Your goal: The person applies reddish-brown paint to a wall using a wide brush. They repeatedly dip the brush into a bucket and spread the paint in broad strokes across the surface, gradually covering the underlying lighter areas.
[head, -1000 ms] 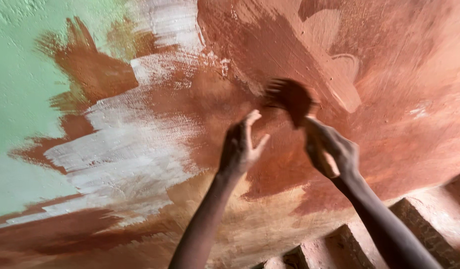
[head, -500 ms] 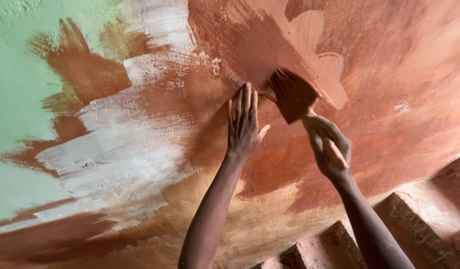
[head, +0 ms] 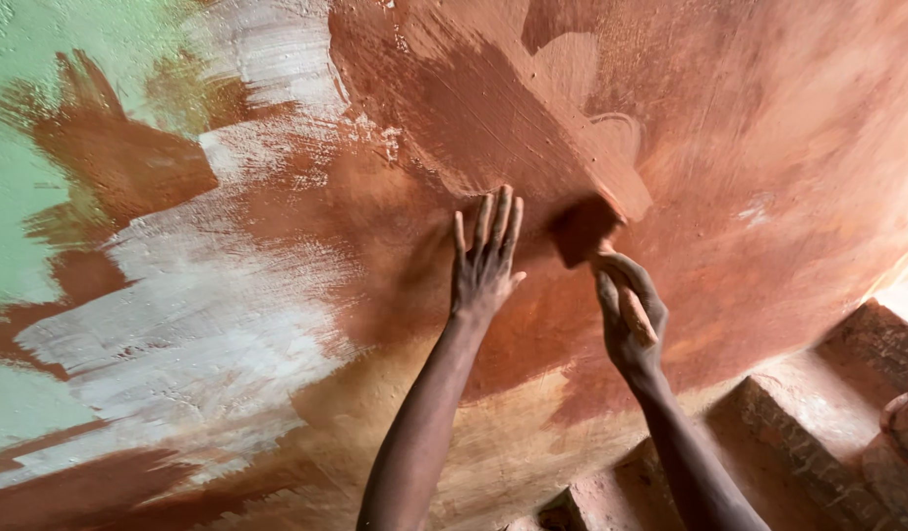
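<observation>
My right hand (head: 629, 320) grips the wooden handle of a wide paintbrush (head: 585, 229). Its bristles, loaded with reddish-brown paint, press against the wall (head: 768, 118) below a lighter patch. My left hand (head: 483, 258) lies flat on the wet brown wall just left of the brush, fingers spread and pointing up. Both forearms reach up from the bottom of the view.
The wall's left part shows green paint (head: 21, 177) with white streaks (head: 208, 334) and brown brush strokes. Brick steps (head: 798, 433) smeared with brown rise at the lower right. A rounded pot edge (head: 906, 423) shows at the far right.
The brush has swept up and then down a little along the wall. My left hand has gone from curled off the wall to flat against it.
</observation>
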